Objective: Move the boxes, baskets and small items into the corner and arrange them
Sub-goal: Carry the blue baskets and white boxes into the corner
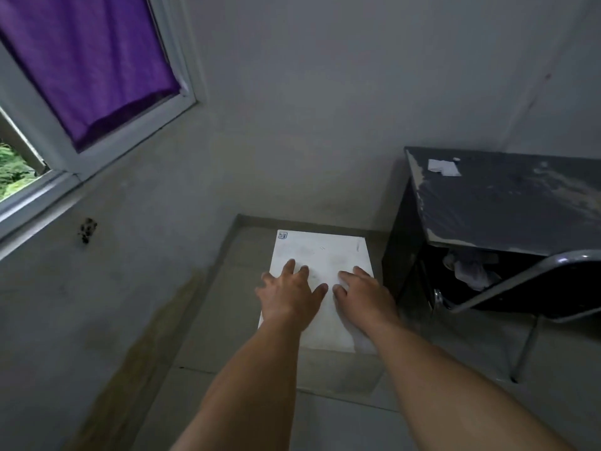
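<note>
A flat white box (325, 252) lies on the grey tiled floor close to the corner where two walls meet, with a small sticker at its far left corner. My left hand (291, 292) rests flat on the box's lid, fingers spread. My right hand (361, 294) lies beside it on the lid, fingers also apart, near the box's right edge. Neither hand grips anything. Both forearms reach in from the bottom of the view and cover the box's near part.
A dark, worn desk (507, 203) stands right of the box, with a paper scrap on top and crumpled cloth (468, 265) underneath. A metal chair frame (527, 288) juts in front of it. A window with a purple curtain (87, 63) is on the left wall.
</note>
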A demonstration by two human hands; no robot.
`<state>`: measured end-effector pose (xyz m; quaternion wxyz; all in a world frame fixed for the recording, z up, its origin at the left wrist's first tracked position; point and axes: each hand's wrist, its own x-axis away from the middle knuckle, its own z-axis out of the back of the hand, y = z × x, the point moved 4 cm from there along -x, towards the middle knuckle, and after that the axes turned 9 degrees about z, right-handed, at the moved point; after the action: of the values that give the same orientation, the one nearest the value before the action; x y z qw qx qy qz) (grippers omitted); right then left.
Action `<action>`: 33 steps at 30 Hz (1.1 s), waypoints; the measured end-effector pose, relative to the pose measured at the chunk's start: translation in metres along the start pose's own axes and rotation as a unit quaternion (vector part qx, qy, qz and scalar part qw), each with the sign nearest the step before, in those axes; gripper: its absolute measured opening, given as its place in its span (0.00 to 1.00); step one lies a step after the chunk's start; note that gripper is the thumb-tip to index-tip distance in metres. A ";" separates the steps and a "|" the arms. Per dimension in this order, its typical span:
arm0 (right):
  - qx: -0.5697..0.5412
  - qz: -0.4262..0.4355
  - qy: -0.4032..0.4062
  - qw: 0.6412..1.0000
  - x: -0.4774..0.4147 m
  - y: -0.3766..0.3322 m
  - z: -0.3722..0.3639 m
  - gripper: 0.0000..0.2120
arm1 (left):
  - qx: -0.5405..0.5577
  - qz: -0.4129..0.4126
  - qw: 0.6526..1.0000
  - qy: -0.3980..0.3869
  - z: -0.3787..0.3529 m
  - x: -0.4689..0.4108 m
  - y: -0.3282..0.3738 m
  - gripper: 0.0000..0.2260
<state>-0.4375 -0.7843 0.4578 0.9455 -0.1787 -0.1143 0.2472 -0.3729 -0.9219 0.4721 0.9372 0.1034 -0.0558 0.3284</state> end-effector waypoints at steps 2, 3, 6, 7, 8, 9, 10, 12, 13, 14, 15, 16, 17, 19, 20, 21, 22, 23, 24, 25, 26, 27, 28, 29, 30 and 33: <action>0.003 0.004 -0.010 1.000 -0.026 0.003 -0.005 0.21 | 0.004 0.001 1.000 -0.012 -0.005 -0.024 0.001 0.29; 0.006 0.009 -0.014 1.000 -0.041 0.006 -0.007 0.21 | 0.005 0.000 1.000 -0.019 -0.009 -0.037 0.003 0.29; 0.018 0.022 -0.015 0.999 -0.087 0.020 -0.006 0.20 | 0.005 -0.004 0.999 -0.039 -0.020 -0.082 0.019 0.30; 0.019 0.023 -0.019 0.999 -0.104 0.026 -0.006 0.19 | 0.003 -0.005 0.999 -0.045 -0.023 -0.100 0.027 0.30; 0.019 0.024 -0.023 0.999 -0.121 0.033 -0.005 0.20 | -0.002 -0.008 0.999 -0.049 -0.027 -0.117 0.035 0.30; 0.019 0.023 -0.030 0.999 -0.138 0.040 -0.004 0.20 | -0.007 -0.008 0.998 -0.055 -0.030 -0.135 0.044 0.30; 0.019 0.022 -0.037 0.999 -0.158 0.048 -0.002 0.19 | -0.011 -0.008 0.998 -0.061 -0.032 -0.154 0.053 0.31; 0.022 0.020 -0.051 0.998 -0.196 0.064 0.002 0.19 | -0.015 -0.006 0.997 -0.077 -0.038 -0.192 0.073 0.31; 0.022 0.019 -0.055 0.998 -0.214 0.073 0.005 0.18 | -0.015 -0.006 0.996 -0.083 -0.041 -0.209 0.082 0.31; 0.023 0.021 -0.060 0.998 -0.232 0.080 0.006 0.18 | -0.016 -0.007 0.996 -0.090 -0.044 -0.226 0.091 0.31; 0.025 0.023 -0.064 0.997 -0.250 0.088 0.007 0.17 | -0.016 -0.009 0.995 -0.101 -0.048 -0.243 0.100 0.31; 0.029 0.024 -0.070 0.997 -0.267 0.094 0.008 0.17 | -0.016 -0.009 0.993 -0.113 -0.051 -0.260 0.107 0.32; 0.032 0.021 -0.081 0.996 -0.283 0.101 0.008 0.17 | -0.017 -0.008 0.992 -0.126 -0.056 -0.275 0.114 0.32; 0.036 0.015 -0.091 0.995 -0.311 0.112 0.007 0.17 | -0.017 -0.011 0.990 -0.141 -0.064 -0.303 0.126 0.32; 0.038 0.014 -0.093 0.995 -0.328 0.118 0.005 0.17 | -0.018 -0.014 0.989 -0.147 -0.068 -0.319 0.133 0.32; 0.038 0.010 -0.097 0.995 -0.344 0.124 0.003 0.17 | -0.021 -0.017 0.988 -0.152 -0.072 -0.336 0.139 0.32; 0.036 0.001 -0.102 0.994 -0.361 0.130 0.000 0.17 | -0.024 -0.021 0.987 -0.155 -0.076 -0.353 0.146 0.31; 0.032 -0.010 -0.107 0.994 -0.377 0.135 -0.003 0.18 | -0.026 -0.029 0.987 -0.157 -0.081 -0.371 0.152 0.31; 0.027 -0.022 -0.111 0.993 -0.392 0.141 -0.006 0.18 | -0.029 -0.039 0.986 -0.160 -0.086 -0.388 0.158 0.31; 0.024 -0.033 -0.113 0.993 -0.408 0.147 -0.009 0.18 | -0.028 -0.048 0.985 -0.165 -0.091 -0.406 0.164 0.31; 0.021 -0.039 -0.111 0.993 -0.424 0.152 -0.011 0.18 | -0.026 -0.056 0.984 -0.168 -0.096 -0.425 0.169 0.31; 0.016 -0.047 -0.112 0.992 -0.440 0.157 -0.014 0.18 | -0.026 -0.063 0.983 -0.171 -0.102 -0.442 0.174 0.31; 0.012 -0.055 -0.114 0.992 -0.460 0.165 -0.019 0.19 | -0.025 -0.070 0.982 -0.175 -0.110 -0.462 0.180 0.31; 0.012 -0.056 -0.115 0.992 -0.473 0.171 -0.023 0.19 | -0.022 -0.074 0.981 -0.179 -0.118 -0.475 0.183 0.31; 0.013 -0.052 -0.118 0.992 -0.481 0.174 -0.027 0.20 | -0.018 -0.076 0.980 -0.183 -0.123 -0.481 0.183 0.30; -0.005 -0.064 -0.132 0.989 -0.524 0.215 -0.071 0.21 | -0.002 -0.088 0.975 -0.204 -0.174 -0.522 0.193 0.31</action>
<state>-0.9534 -0.8958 0.2415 0.9351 -0.1416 -0.2503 0.2070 -0.8938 -1.0501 0.2426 0.9316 0.1711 -0.2368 0.2164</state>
